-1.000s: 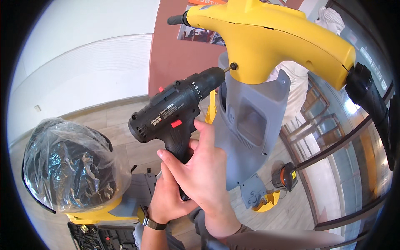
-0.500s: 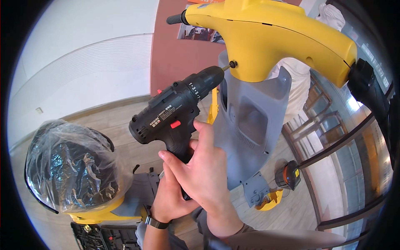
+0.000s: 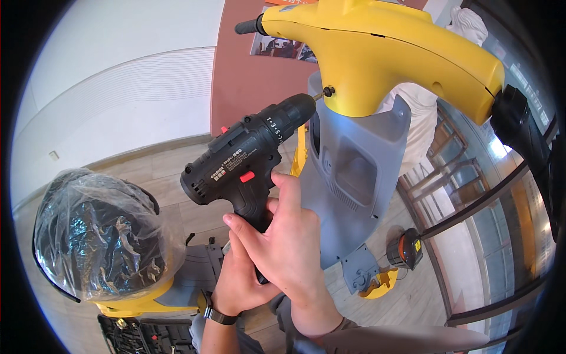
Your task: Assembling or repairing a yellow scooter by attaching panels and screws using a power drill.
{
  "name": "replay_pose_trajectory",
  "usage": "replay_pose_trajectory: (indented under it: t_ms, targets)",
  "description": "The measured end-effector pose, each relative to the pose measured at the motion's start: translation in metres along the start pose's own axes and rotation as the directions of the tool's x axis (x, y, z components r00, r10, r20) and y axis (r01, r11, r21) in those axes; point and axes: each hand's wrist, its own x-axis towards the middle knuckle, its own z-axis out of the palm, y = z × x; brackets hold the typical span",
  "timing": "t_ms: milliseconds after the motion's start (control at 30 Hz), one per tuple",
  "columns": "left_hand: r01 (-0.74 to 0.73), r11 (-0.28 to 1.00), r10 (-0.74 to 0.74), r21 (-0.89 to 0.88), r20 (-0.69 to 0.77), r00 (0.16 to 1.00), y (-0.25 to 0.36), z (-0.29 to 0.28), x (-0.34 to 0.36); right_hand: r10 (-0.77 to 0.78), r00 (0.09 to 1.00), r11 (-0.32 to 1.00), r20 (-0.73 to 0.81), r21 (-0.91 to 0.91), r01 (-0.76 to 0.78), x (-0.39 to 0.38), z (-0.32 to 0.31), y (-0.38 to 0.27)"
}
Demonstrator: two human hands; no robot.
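Note:
A black cordless drill [image 3: 244,159] with small red switches is tilted up to the right. My right hand [image 3: 292,245] wraps its grip, with the index finger up at the trigger. My left hand [image 3: 239,286], wearing a dark wristband [image 3: 218,312], closes around the grip's lower end, partly behind my right hand. The drill's bit [image 3: 318,95] meets a black screw [image 3: 328,91] at the lower left of a yellow handlebar cover [image 3: 383,53]. Below the cover is a grey front panel [image 3: 354,165] with a recessed pocket.
A plastic-wrapped black seat [image 3: 106,236] on a yellow-grey body stands at left, above an open tool case [image 3: 147,336]. A grey plate [image 3: 358,268], a yellow part [image 3: 380,283] and a round lamp [image 3: 404,248] lie on the floor. Dark-framed glass [image 3: 495,200] borders the right.
The whole view has shifted very slightly. My hands keep the same hold on the drill, and the bit stays against the screw.

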Motion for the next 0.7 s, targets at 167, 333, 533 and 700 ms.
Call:
replay_pose_trajectory:
  t_ms: [167, 333, 533, 700]
  targets:
    - [0.010, 1.000, -0.010, -0.009, -0.004, 1.000, 0.0046, 0.0003, 0.0001, 0.010, 1.000, 1.000, 0.005, 0.006, -0.010, -0.0012, -0.0014, -0.0006]
    - [-0.008, 1.000, 0.008, -0.003, -0.025, 1.000, 0.0027, -0.0009, 0.0008, 0.005, 1.000, 1.000, -0.007, 0.003, -0.005, 0.0000, 0.0004, -0.0021]
    - [0.012, 1.000, -0.012, 0.005, -0.029, 1.000, 0.0048, -0.0027, 0.0037, 0.008, 1.000, 1.000, 0.000, 0.019, -0.008, 0.0026, 0.0026, 0.0002]
    - [-0.001, 1.000, 0.001, 0.004, -0.035, 0.999, 0.0006, 0.0008, 0.0041, 0.008, 1.000, 1.000, 0.002, 0.010, -0.008, 0.0031, -0.0010, -0.0009]
